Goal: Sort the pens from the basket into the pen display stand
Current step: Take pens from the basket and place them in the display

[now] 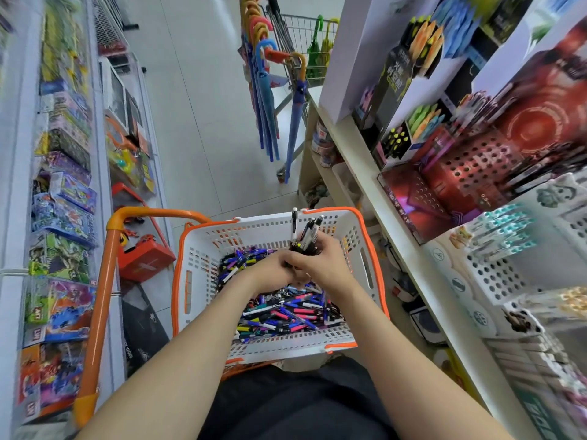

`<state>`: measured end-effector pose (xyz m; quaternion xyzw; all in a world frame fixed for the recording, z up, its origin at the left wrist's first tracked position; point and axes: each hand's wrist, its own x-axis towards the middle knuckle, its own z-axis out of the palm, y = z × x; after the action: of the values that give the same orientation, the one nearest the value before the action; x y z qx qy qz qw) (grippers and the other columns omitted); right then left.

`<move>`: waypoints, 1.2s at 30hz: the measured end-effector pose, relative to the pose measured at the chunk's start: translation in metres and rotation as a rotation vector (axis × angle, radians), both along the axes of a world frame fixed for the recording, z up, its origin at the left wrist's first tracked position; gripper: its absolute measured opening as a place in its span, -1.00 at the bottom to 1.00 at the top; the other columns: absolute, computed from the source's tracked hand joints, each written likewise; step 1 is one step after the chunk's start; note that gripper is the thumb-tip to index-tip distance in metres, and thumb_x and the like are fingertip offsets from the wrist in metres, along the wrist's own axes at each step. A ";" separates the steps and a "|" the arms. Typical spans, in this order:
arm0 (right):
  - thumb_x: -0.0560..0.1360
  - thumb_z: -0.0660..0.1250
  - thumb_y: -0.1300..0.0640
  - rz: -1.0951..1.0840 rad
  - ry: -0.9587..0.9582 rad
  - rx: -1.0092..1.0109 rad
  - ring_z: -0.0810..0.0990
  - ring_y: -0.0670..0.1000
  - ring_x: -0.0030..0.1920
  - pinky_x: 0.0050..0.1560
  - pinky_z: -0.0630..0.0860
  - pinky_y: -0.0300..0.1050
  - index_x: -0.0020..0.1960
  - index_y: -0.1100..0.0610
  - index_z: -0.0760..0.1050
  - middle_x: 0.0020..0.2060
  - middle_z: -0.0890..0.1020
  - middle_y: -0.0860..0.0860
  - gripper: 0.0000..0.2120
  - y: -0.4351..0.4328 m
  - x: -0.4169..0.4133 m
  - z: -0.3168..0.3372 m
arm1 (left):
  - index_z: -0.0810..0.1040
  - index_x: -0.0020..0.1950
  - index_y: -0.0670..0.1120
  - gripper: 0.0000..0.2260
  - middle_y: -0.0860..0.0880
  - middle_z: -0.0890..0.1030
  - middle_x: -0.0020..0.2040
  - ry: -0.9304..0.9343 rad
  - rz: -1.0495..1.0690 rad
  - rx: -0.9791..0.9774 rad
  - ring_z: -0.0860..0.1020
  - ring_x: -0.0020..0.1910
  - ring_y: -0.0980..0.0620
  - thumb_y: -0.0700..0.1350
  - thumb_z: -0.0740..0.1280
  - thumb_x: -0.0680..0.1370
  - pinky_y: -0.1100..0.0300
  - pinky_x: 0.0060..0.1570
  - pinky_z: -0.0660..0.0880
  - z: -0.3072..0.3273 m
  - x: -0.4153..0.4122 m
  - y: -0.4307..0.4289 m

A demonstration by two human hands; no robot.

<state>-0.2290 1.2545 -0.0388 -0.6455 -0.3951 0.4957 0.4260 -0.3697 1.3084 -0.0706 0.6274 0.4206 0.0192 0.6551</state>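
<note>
You stand in a shop aisle with a white tiled floor (197, 122). The shelf (359, 147) on your right carries a red perforated pen display stand (476, 166) marked "0.5" and a white stand (495, 274) nearer you. Before you, the white, orange-rimmed basket (365, 258) holds a heap of loose pens (286, 315). Your left hand (270, 268) and right hand (324, 262) both curl round an upright bundle of pens (306, 233) above the basket's far half.

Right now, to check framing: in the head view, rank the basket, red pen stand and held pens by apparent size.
1. basket and red pen stand, roughly alike (stand is cropped)
2. held pens
</note>
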 end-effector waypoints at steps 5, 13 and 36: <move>0.64 0.44 0.06 -0.158 0.170 0.074 0.66 0.03 -0.08 0.05 0.58 -0.09 0.04 0.29 0.60 -0.14 0.66 0.15 -0.74 0.008 0.010 0.015 | 0.59 -0.01 -0.01 -0.92 -0.05 0.66 -0.25 0.180 -0.067 0.113 0.61 -0.30 0.00 -0.05 0.45 0.57 -0.12 -0.03 0.63 -0.005 -0.001 -0.001; 0.65 0.37 0.18 -0.035 0.023 0.076 0.76 0.00 -0.05 0.00 0.65 -0.17 0.19 0.00 0.69 -0.10 0.73 0.06 -0.81 0.010 0.012 0.011 | 0.56 0.11 0.04 -0.86 -0.09 0.67 -0.11 0.170 -0.118 0.187 0.60 -0.24 -0.02 -0.01 0.44 0.59 0.02 -0.17 0.56 -0.004 -0.003 -0.003; 0.75 0.10 0.11 -0.241 0.260 -0.128 0.65 -0.05 0.31 0.39 0.52 -0.12 0.46 0.06 0.55 0.28 0.71 0.02 -0.63 0.008 0.023 -0.008 | 0.62 -0.02 -0.18 -0.71 -0.07 0.64 -0.30 0.080 0.193 0.100 0.57 -0.37 0.05 0.05 0.53 0.57 0.19 -0.27 0.52 0.002 0.002 -0.006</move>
<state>-0.2056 1.2623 -0.0467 -0.6444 -0.2242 0.5446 0.4878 -0.3676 1.3028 -0.0687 0.6161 0.5037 0.0782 0.6005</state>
